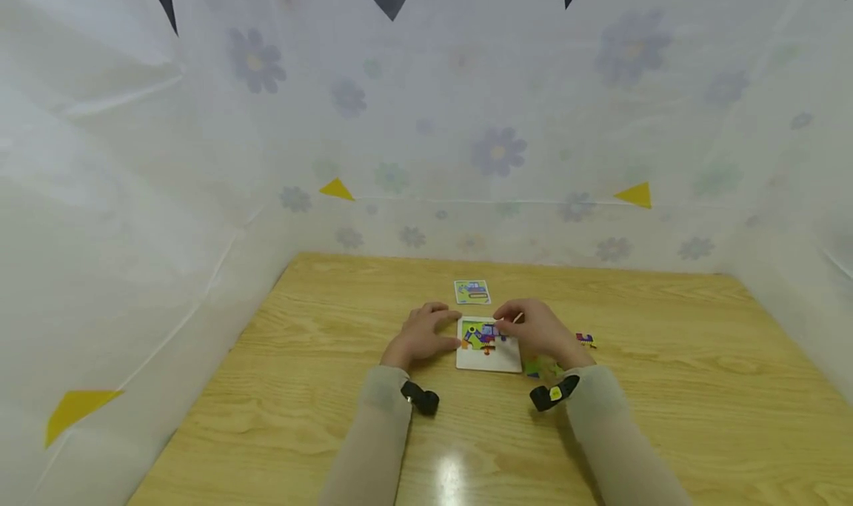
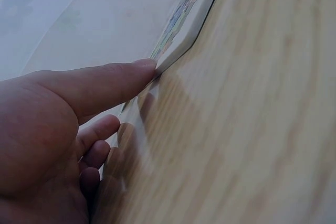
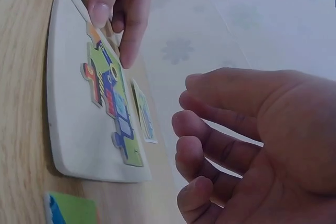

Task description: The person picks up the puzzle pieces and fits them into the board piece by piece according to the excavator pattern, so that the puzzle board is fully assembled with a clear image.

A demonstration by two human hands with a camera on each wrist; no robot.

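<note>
Puzzle tray [image 1: 489, 361] holds joined pieces [image 1: 481, 335] at 12 o'clock. Left hand [image 1: 421, 335] presses tray edge, fingers straight; right hand [image 1: 538, 330] hovers, fingers loosely curled.

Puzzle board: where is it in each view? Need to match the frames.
Head: puzzle board lies centre on the table, between both hands.
Left wrist: its white edge runs along the top centre, the left hand thumb tip touching it.
Right wrist: the board fills the left side, seen from low.
Shared landmark: the left hand's fingers at the board's edge.

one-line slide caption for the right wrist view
Left hand steadies a white puzzle board while the open right hand hovers.
</note>
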